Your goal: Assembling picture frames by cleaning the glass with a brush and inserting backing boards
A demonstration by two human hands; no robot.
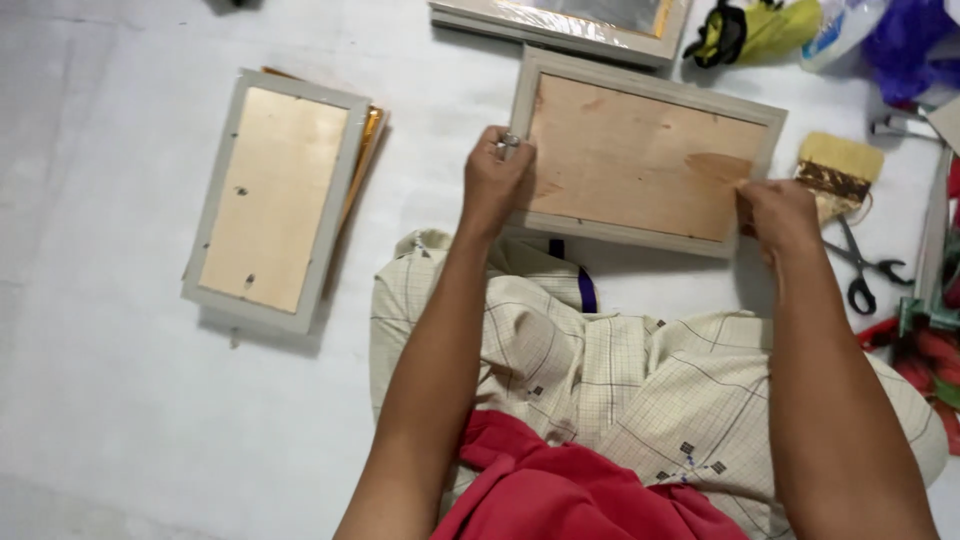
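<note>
- Both hands have a grip on one picture frame, which lies face down on the white floor just beyond the person's knees: the left hand pinches its left edge, fingers curled over the rim with a ring showing, and the right hand presses its fingertips against the lower right corner.
- Its rim is pale grey, flat and rectangular, around a backing of bare plywood, smooth, with a darker patch of grain near the right hand.
- Checked cream cloth over the lap reaches up to the frame's near edge; a red cloth sits lower.
- Another frame lies just past the far edge, almost touching it.
- Right of the held frame sit a wide, stubby brush with pale bristles and scissors with black handles, both near the right hand.
- Well apart to the left, a second face-down frame rests on something gold.
- Bare floor lies open between the two frames and across the left side; the right side is crowded.
</note>
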